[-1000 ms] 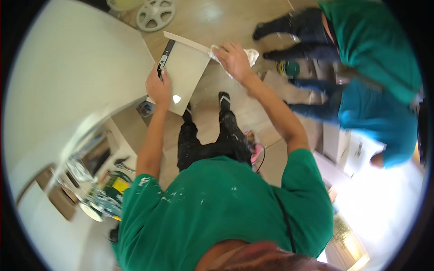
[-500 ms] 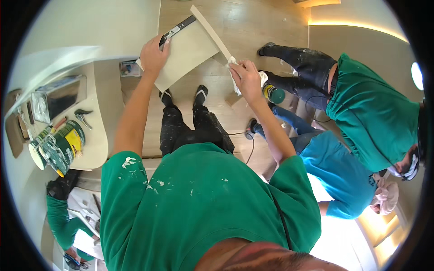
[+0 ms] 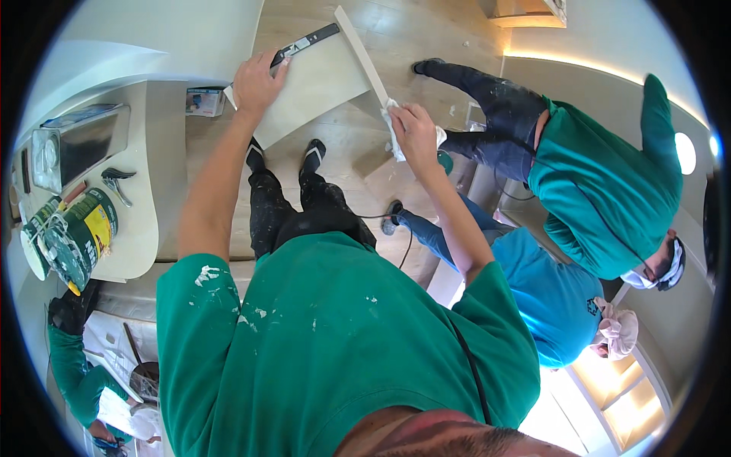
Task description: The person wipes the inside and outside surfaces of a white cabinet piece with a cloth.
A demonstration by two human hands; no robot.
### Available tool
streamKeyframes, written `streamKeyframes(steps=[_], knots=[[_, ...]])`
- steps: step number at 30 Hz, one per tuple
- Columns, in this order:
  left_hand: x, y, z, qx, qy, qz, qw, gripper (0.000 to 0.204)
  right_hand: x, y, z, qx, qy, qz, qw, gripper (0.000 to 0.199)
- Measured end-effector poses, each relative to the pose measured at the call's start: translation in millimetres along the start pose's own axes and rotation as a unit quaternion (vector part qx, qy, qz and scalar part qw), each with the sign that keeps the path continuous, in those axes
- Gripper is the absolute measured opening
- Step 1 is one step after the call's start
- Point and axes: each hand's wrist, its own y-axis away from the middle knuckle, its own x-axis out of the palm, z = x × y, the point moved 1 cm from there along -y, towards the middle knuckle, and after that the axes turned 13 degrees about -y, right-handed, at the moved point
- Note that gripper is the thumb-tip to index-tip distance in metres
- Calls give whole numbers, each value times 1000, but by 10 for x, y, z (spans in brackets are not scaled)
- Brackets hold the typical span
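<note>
Holding a pale rectangular panel (image 3: 320,84) out over the wooden floor (image 3: 426,30), we keep both hands on it. Our left hand (image 3: 257,80) lies flat on the panel's left part, fingers spread, with the tip of a black flat tool (image 3: 304,44) under the fingertips; whether the fingers actually pinch that tool we cannot tell. Our right hand (image 3: 415,131) is closed around a white rag (image 3: 394,141), pressed against the near end of the panel's raised right edge (image 3: 364,53). So the panel sits between the two hands, slanting up and away from us.

Our own torso hides the panel's near underside, and a small box (image 3: 204,101) beside the left hand is too blurred to identify.

At far left, a white counter (image 3: 141,221) carries a green paint can (image 3: 76,236) lying on its side, contents unseen, and a metal tray (image 3: 80,145). To the right, two other people in a green shirt (image 3: 609,190) and a blue shirt (image 3: 556,297) bend over the floor.
</note>
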Motion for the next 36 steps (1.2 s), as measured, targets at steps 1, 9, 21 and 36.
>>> streamKeyframes(steps=[1,9,21,36], knots=[[-13,8,-13,0,-3,-4,1000,35,-40,47,9,0,6,6,1000,11],[-59,-53,4,-5,15,23,1000,37,52,-210,32,15,26,26,999,6],[-3,8,46,-5,10,31,999,36,-35,-154,105,-39,106,112,987,13],[-24,-8,27,-18,27,33,999,36,-132,-132,125,0,81,130,988,33]])
